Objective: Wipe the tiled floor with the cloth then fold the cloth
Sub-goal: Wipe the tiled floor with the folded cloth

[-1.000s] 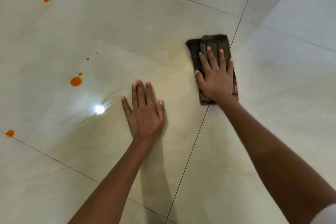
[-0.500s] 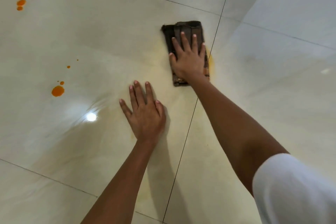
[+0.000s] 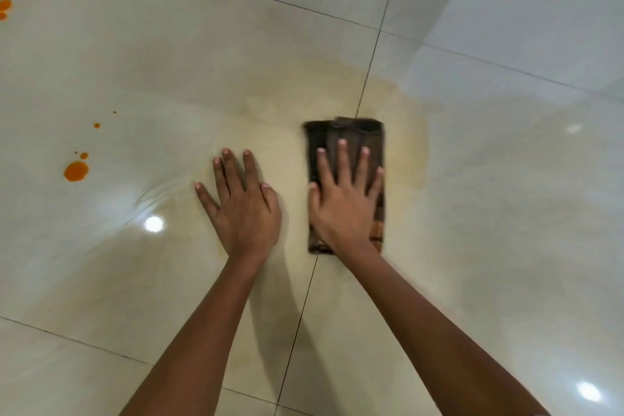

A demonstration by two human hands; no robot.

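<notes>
Both our palms lie flat with fingers spread: left hand (image 3: 243,209) on the tiled floor (image 3: 202,61), right hand (image 3: 344,206) pressing the folded brown cloth (image 3: 344,132); orange drops (image 3: 76,171) sit left.

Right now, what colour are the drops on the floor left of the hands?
Orange. The drops show clearly in the head view.

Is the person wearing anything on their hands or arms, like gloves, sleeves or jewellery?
No. The left hand and right hand are bare: no gloves, rings, watch or bracelet. Both forearms are uncovered, with no sleeve in view. The fingernails are short.
</notes>
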